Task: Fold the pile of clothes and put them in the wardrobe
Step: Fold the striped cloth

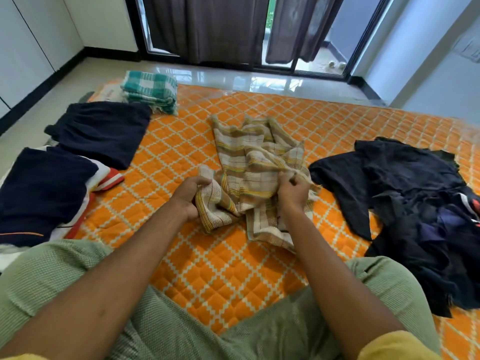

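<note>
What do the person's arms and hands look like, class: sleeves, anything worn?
The left forearm and right forearm are bare. Yellow fabric sleeves show at the bottom edge, right sleeve plainly, left sleeve as a sliver. Left hand and right hand show no gloves, rings or watch.

An orange quilted mat [233,276] with a white lattice pattern lies on a glossy pale tiled floor [259,79]. Beyond it, dark brown curtains [220,27] hang at a black-framed sliding glass door [136,22], with a gap between them.
</note>
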